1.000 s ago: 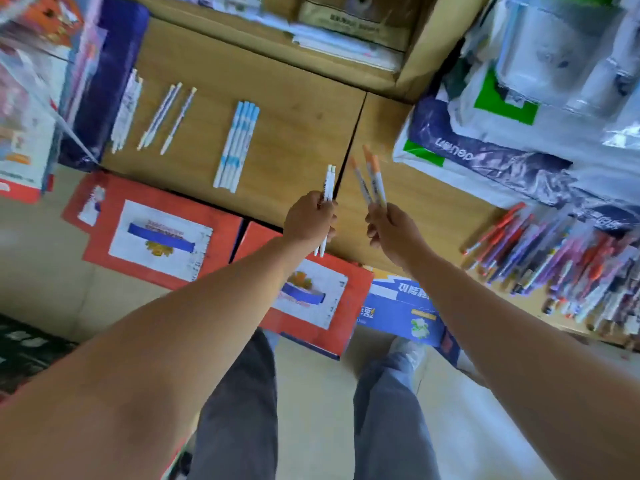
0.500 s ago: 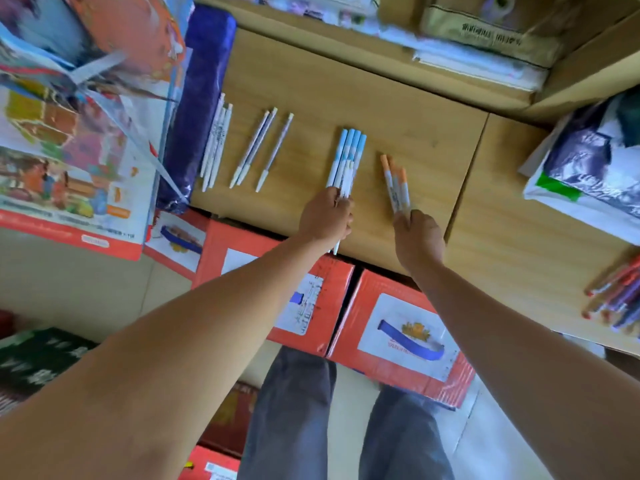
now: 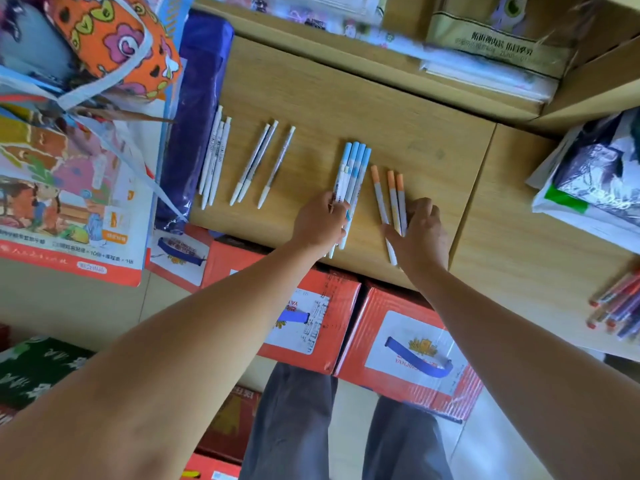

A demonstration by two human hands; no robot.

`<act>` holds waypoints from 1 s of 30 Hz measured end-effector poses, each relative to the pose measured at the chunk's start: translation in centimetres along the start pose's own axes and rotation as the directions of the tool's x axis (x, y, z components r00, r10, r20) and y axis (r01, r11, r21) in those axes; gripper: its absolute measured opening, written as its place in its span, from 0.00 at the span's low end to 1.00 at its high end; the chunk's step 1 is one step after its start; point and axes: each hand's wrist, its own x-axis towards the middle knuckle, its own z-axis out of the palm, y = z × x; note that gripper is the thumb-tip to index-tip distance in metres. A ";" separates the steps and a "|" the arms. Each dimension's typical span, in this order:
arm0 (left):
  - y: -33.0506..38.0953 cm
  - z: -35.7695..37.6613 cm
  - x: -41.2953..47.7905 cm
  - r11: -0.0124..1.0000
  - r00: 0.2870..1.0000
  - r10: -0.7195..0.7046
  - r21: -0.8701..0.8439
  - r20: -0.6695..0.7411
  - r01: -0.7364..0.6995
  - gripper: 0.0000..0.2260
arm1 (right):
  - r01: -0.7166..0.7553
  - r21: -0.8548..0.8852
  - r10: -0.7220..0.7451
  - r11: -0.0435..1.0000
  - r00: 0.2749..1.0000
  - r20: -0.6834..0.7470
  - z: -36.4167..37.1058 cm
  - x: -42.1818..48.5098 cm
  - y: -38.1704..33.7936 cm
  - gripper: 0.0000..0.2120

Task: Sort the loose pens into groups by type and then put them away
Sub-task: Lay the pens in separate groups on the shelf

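On the wooden desk (image 3: pixel 398 109), seen from the head camera, the left hand (image 3: pixel 320 221) curls its fingers round two white pens (image 3: pixel 341 181) laid against the blue-capped pens (image 3: pixel 360 161). Just right of them, the right hand (image 3: pixel 422 230) grips the near ends of three orange-capped pens (image 3: pixel 389 195). Loose coloured pens (image 3: pixel 616 306) lie at the right edge.
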 end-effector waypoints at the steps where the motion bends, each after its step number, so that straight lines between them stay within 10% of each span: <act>1: 0.0 -0.2 0.1 1.000 1.000 0.015 0.028 -0.003 -0.015 0.06 | -0.002 0.016 0.001 1.000 1.000 0.014 0.2 0.0 -0.2 0.21; 11: 0.6 -2.8 0.8 0.986 0.993 0.112 0.124 -0.024 -0.108 0.16 | 0.103 0.285 -0.090 0.953 0.994 -0.058 -0.6 0.1 -1.1 0.13; 17: 1.9 -4.0 -0.2 0.991 0.992 0.097 -0.101 0.076 -0.089 0.10 | -0.039 0.504 -0.161 0.863 0.924 0.347 0.0 -0.6 -5.5 0.10; 22: 2.0 -5.0 -1.3 0.964 0.987 0.120 -0.249 0.104 -0.091 0.05 | -0.012 0.482 -0.175 0.876 0.924 0.340 0.7 -0.9 -7.0 0.11; 30: -2.1 -10.8 -0.4 0.806 0.854 0.414 0.563 -0.317 -0.182 0.14 | -0.050 0.538 -0.154 0.841 0.933 0.327 1.0 -0.2 -10.6 0.07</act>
